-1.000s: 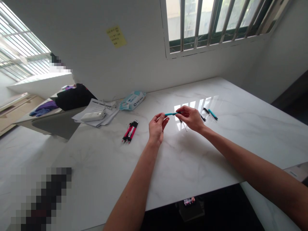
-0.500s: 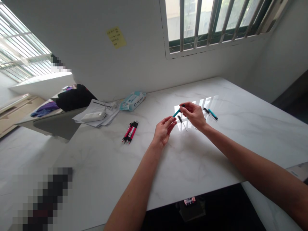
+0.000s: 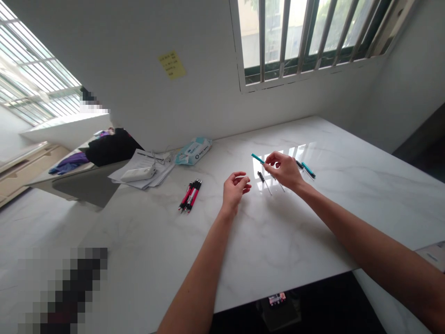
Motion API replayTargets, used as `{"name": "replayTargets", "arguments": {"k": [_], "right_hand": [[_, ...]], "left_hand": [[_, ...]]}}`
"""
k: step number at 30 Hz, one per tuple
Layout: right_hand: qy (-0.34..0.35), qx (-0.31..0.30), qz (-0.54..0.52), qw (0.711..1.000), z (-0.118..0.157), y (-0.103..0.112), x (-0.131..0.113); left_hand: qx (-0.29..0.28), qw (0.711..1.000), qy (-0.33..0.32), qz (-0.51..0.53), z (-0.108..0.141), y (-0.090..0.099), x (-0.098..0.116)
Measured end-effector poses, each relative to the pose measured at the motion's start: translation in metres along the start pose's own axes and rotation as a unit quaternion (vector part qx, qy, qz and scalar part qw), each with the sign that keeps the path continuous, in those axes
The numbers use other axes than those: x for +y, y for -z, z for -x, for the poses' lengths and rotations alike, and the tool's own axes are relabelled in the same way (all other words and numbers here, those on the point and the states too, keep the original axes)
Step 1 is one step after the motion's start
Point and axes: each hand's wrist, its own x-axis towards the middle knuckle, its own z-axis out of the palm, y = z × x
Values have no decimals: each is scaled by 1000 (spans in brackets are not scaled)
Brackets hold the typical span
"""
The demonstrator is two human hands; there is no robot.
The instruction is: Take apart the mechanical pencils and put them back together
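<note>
A teal pen barrel (image 3: 257, 158) is pinched in the fingertips of my right hand (image 3: 281, 170), its free end pointing up and left. My left hand (image 3: 235, 191) hovers to the left of it with curled fingers apart and nothing between them. Below the barrel, a black pen part with a thin refill (image 3: 261, 176) lies on the table. Right of my right hand, a teal pen piece (image 3: 308, 170) rests beside black and clear parts, some partly hidden by the hand.
Several red and black pens (image 3: 190, 195) lie left of my hands on the marble table (image 3: 167, 260). Behind them are a wipes packet (image 3: 194, 150) and papers (image 3: 116, 175) under a white device (image 3: 138, 174). A wall with a barred window rises behind.
My left hand has let go of the teal barrel. My right hand has kept it and moved slightly right and down, and the barrel now points up and left.
</note>
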Motion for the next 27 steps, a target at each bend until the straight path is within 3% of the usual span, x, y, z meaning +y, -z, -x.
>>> {"name": "replayTargets", "arguments": {"k": [5,8,15,22,27], "right_hand": [[-1,-57,111,992,-1,8,3],[-8,-101,176,979,0,10,2],[-20,-184,253,950,5,6,2],[-20,-205,288,935,5,5,3],[-25,-227,303,925,4,4,7]], "left_hand": [[-20,968,-114,-221,0,-2,-7],[-11,942,-144,-303,4,-4,-6],[-32,925,-155,-344,9,-10,-8],[-40,892,-186,-410,9,-13,-12],[-45,896,-166,-410,6,-15,-13]]}}
